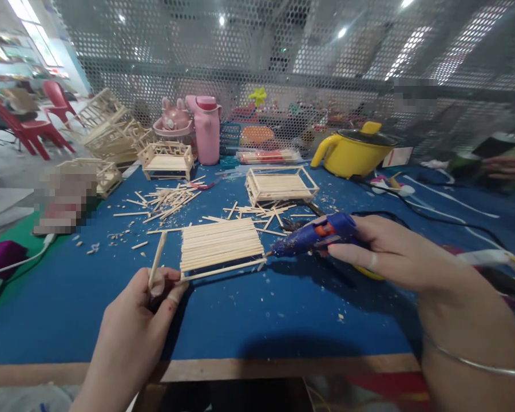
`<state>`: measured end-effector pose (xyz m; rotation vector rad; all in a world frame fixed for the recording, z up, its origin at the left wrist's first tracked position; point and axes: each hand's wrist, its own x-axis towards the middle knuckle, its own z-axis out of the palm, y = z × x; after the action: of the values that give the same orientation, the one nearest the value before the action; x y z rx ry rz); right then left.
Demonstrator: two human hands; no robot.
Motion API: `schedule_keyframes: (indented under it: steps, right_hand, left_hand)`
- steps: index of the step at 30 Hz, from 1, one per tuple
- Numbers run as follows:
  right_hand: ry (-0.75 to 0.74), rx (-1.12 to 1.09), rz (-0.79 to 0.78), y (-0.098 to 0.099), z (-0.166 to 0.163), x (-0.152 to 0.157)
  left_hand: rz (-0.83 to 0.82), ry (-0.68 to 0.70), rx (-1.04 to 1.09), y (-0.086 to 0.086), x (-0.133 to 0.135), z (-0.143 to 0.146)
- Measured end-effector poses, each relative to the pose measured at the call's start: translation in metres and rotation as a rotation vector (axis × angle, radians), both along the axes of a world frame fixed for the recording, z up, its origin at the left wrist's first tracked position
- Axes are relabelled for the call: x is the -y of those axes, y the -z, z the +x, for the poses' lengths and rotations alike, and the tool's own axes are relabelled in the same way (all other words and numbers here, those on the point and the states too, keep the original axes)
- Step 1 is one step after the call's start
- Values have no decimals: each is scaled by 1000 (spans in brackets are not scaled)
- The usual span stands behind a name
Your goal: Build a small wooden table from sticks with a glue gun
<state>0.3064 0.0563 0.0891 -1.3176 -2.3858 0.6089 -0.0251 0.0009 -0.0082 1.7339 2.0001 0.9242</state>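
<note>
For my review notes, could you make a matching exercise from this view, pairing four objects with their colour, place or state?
Column one
1. glue gun
2. stick panel
3. pot
4. flask

Column two
A. pink, standing upright toward the back
B. pale wood, with the left hand at its near left corner
C. blue, gripped in the right hand
D. yellow, toward the back on the right

Right pairs: 1-C, 2-B, 3-D, 4-A
</note>
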Motion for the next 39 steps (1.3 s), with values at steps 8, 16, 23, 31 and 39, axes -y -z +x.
schedule_keyframes:
  steps: [8,16,23,31,39]
  right_hand:
    - [-13,22,51,4,4,-2]
    - [-24,42,106,3,3,-3]
    - [56,91,161,0,12,-3]
    - [13,-101,195,0,-25,14]
    - [-105,-79,205,18,-94,26]
  left_hand:
    - [60,-17,-23,6,-1,-2]
    - [65,-12,-29,7,-1,-2]
    - [75,9,-3,8,-1,-3]
    - [62,26,94,0,-1,3]
    - [87,56,183,-7,-1,4]
